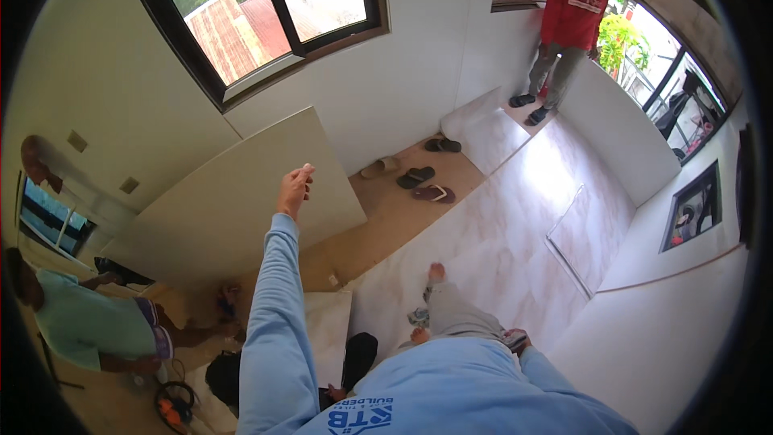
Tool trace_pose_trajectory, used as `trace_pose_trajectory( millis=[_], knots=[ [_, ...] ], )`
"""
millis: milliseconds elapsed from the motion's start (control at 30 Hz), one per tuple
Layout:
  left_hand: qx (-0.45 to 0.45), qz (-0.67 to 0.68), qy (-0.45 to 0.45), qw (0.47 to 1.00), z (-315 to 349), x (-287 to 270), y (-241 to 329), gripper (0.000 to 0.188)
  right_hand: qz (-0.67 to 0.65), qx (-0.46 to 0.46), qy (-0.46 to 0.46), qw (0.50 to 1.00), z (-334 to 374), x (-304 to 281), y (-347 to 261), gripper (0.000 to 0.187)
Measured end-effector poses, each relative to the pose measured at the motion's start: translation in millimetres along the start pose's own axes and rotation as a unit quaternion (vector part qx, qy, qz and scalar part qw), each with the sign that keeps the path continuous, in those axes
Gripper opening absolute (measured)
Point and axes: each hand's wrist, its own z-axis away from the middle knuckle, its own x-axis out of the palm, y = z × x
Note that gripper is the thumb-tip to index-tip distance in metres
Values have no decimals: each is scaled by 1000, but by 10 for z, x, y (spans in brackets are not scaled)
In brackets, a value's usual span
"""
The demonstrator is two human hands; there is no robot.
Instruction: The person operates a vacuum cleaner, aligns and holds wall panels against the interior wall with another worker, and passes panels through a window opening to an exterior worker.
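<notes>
My left hand is raised at the end of a light blue sleeve, its fingers curled closed and nothing visible in them. Behind it, a large pale panel leans against the wall. Down by my right hip, my right hand is closed around a small dark object, too small to make out. My bare feet are on marble-patterned floor sheeting, beside a crumpled greyish thing.
Several sandals lie on the brown bare floor by the wall. One person in a red top stands at the far right corner; another in a pale green shirt bends at left. A loose sheet lies near the right wall.
</notes>
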Motion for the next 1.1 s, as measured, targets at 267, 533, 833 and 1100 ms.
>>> trace_pose_trajectory(
  millis=[267, 533, 833, 1100],
  knots=[
    [135, -152, 64, 977, -1467, -887, -526, 57, -324, 53, 19, 945, -1578, -1430, -1312, 36],
    [142, -481, 143, 853, -2439, -2043, -748, 79, -202, -50, 425, 881, -3271, -6044, -2546, 94],
    [-9, -587, 143, 797, -2641, -1893, -253, 75, 14, -45, 580, 813, -3470, -8296, -4045, 43],
    [-104, -713, -37, 692, -2758, -2737, 161, 69, -14, -451, 246, 858, -4146, -4323, -7191, 42]
  ],
)
